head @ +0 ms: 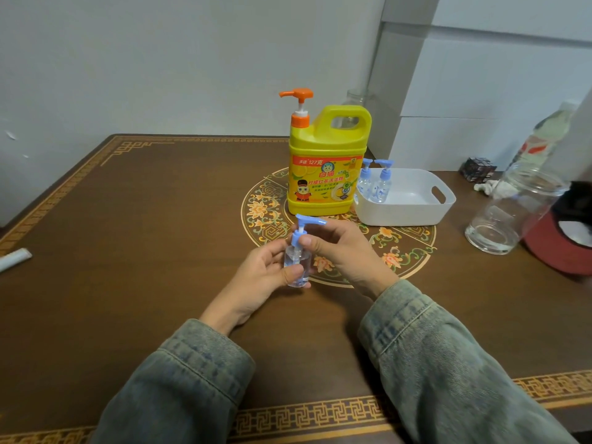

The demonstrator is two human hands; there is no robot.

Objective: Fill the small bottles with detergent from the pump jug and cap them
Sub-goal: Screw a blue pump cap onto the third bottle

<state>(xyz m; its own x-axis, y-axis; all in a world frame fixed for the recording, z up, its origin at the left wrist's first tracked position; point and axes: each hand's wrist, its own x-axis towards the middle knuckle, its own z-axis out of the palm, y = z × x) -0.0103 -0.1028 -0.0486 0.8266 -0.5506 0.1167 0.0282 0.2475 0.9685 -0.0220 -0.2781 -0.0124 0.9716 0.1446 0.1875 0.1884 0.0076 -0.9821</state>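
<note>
At the far left edge of the brown table [144, 219] lies a pale flat object [14, 258], too cut off to identify. Near the middle, the left hand [256, 280] wraps its grip round the clear body of a small bottle [297, 265], thumb across the front, holding it upright just above the table. The right hand [342, 251] has its grip closed on the bottle's blue pump cap [302, 230], thumb and fingers pinching the collar. Behind them stands the yellow detergent jug [326, 168] with an orange pump [298, 102]; its label reads "127克" and "白猫", the smaller lines too fine to read. Just right of the jug, a white basket [413, 213] holds two more small bottles with blue pumps [374, 181]. Further right are a clear glass jar [509, 213], a dark puzzle cube [477, 168] and a red cap [563, 248].
</note>
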